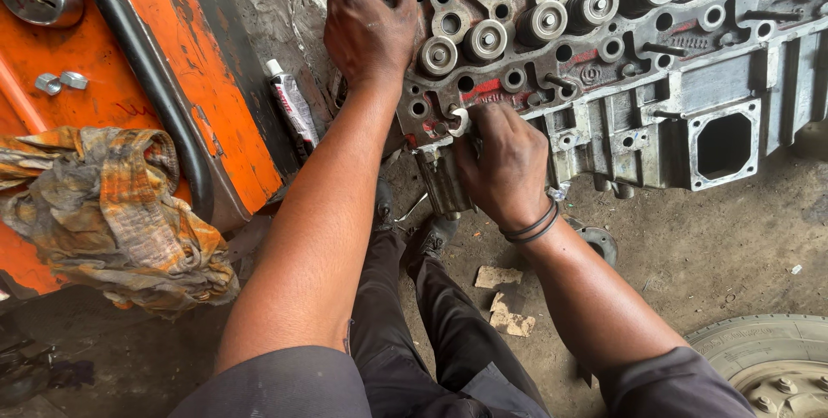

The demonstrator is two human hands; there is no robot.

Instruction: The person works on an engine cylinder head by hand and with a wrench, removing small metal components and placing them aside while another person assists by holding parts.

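The left hand (369, 25) lies flat on the near end of a grey metal cylinder head (604, 64), fingers spread over its edge and holding nothing. Just below that grip, the right hand (504, 168) pinches a small pale ring-shaped part (460, 120) against the head's face, thumb and fingertips closed on it. Left of the left grip, a small tube (291, 106) rests beside an orange panel (172, 64), where a stained rag (112, 211) is draped.

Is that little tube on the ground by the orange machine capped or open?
Capped. The tube lies flat on the ground with a white cap closing its upper end, beside the orange panel.
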